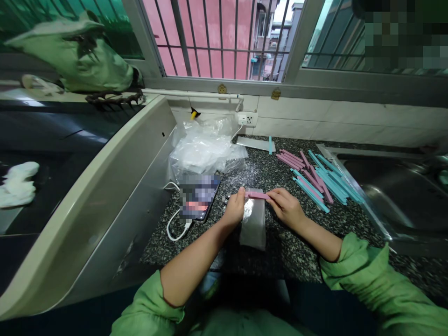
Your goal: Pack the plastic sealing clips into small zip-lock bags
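Observation:
A small clear plastic bag (253, 223) lies on the speckled dark countertop (280, 252) in front of me. A pink sealing clip (257, 195) runs across the bag's top edge. My left hand (234, 208) pinches the clip's left end, fingers closed. At the clip's right end, my right hand (287, 206) grips it with closed fingers. Both forearms are bare below green sleeves.
A pile of pink and teal clips (315, 179) lies to the right. Crumpled clear bags (205, 149) sit at the back left. A phone (199, 196) on a white cable lies left of my hands. A steel sink (395, 191) is at right, a tilted appliance panel (105, 196) at left.

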Tool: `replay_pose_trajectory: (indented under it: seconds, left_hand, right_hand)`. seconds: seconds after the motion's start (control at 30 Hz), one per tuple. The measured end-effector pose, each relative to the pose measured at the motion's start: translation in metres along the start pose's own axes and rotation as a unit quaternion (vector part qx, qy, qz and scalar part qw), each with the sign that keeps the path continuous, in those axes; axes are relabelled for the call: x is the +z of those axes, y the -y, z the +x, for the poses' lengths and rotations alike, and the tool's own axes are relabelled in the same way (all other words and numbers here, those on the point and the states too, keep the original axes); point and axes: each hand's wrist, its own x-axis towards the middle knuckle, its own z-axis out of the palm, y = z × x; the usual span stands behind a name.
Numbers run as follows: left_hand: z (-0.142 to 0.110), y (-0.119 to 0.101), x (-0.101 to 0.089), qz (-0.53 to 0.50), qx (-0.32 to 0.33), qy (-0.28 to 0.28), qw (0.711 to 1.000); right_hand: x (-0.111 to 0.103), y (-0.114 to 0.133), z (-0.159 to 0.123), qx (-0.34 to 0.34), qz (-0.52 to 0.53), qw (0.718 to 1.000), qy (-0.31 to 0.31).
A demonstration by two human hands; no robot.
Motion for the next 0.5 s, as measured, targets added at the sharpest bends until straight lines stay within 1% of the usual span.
replay_pose_trajectory:
  seconds: [0.3,0.5]
  left_hand:
    - [0.0002,-0.0032,0.0000,-0.037,-0.018,-0.010,0.999]
    - [0.0018,-0.0002,0.0002,-0.035,-0.030,-0.021,0.999]
  right_hand:
    - [-0.0023,-0.0008,0.0014,0.015,0.026,0.999,-0.011]
    - [-0.0043,-0.0030,0.0019,0.011,0.044,0.999,-0.030]
